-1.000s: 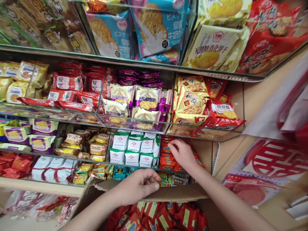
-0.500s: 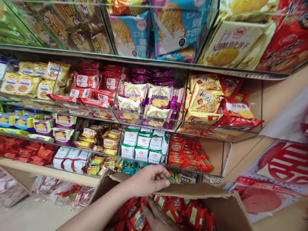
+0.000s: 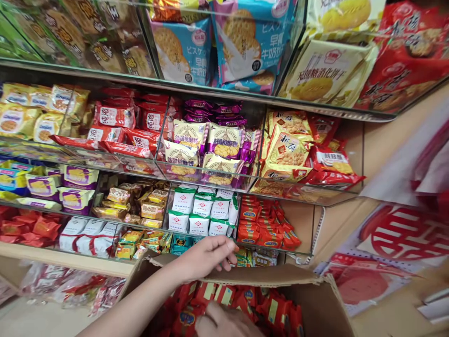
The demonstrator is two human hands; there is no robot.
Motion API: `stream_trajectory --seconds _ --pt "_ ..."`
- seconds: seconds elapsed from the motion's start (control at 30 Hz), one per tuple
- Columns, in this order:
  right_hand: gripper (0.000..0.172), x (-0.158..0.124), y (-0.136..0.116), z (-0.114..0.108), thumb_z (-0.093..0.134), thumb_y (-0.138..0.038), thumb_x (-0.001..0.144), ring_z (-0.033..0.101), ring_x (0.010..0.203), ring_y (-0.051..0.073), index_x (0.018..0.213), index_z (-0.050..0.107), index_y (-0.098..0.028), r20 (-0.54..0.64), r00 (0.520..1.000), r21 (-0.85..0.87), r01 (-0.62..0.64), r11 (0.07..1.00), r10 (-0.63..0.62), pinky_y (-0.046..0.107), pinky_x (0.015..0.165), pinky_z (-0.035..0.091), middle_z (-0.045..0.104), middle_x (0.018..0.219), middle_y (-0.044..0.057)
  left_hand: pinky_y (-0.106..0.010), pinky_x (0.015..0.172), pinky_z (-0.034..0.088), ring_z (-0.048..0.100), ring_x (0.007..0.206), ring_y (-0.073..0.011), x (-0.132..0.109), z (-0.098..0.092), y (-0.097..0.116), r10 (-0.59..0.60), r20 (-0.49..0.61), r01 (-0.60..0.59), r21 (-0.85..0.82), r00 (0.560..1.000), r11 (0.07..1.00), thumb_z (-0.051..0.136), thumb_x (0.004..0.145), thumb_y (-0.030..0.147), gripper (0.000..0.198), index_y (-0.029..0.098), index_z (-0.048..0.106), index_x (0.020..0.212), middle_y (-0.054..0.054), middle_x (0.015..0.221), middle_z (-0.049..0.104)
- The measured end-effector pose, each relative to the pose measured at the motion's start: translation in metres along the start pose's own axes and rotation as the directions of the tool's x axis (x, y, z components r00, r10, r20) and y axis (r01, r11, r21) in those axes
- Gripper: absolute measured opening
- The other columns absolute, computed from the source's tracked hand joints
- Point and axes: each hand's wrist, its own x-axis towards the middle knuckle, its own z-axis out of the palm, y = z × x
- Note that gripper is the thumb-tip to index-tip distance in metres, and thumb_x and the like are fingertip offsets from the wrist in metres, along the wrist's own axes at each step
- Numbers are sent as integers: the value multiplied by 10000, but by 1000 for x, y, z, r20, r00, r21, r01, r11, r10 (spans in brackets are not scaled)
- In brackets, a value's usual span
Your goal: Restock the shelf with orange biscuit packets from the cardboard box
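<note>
My left hand (image 3: 209,255) hovers at the box's far rim, fingers loosely curled and apart, with nothing visible in them. Below it stands an open cardboard box (image 3: 259,275) full of red snack packets (image 3: 277,313). My right hand (image 3: 228,323) reaches into the box, its bent fingers closed among these packets; their tips are partly hidden. On the lowest shelf tier, just beyond the left hand, are stacked orange-red packets (image 3: 250,231) of similar look. White-and-green packets (image 3: 199,223) stand to their left.
Glass-fronted shelves (image 3: 210,185) with dividers hold many wrapped biscuits. Large blue biscuit bags (image 3: 245,44) stand on the upper tier. Red-printed plastic bags (image 3: 396,238) are at right. Bagged goods (image 3: 70,283) lie under the shelf at lower left.
My right hand's fingers have gone from stretched over the packets to bent in among them. My left hand's fingers have curled further in. The view has shifted slightly to the right.
</note>
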Motion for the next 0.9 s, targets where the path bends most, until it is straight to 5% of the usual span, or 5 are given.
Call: stream_trajectory --seconds 0.07,0.2,0.33,0.5,0.9 --pt "321 -8 1 -49 601 -286 640 552 764 190 956 563 -242 -72 995 18 73 997 -72 270 628 436 545 924 34 -246 589 398 554 633 -118 1 -3 0 -17 -13 14 -170 1000 985 304 768 645 597 122 555 906 -63 797 608" --pt "365 -3 15 -103 598 -249 678 517 791 194 1031 517 -204 -386 912 103 -106 989 138 307 689 432 479 900 50 -251 575 428 568 670 -140 0 -4 0 76 4 -71 -295 997 953 328 748 666 600 158 514 1008 -48 789 599" --pt "503 13 34 -98 688 -306 619 509 712 165 1077 505 -209 -400 892 358 -60 932 212 300 635 441 483 933 50 -231 582 452 540 616 -95 1 1 0 144 -82 -154 -137 986 979 632 695 427 397 157 499 953 0 756 585" --pt "373 16 50 -82 593 -405 725 508 593 111 1018 516 -188 -269 917 844 76 530 296 246 562 426 565 717 -9 -211 549 443 616 645 -129 3 1 0 42 -95 -67 -271 995 960 556 747 467 366 153 486 921 -44 774 636" --pt "331 10 48 -84 634 -401 692 465 435 63 890 554 -148 -213 922 939 102 327 323 214 464 407 516 534 -58 -246 612 524 646 633 -133 2 4 4 -62 -160 -1 -364 985 931 623 715 414 369 171 464 942 -33 751 664"
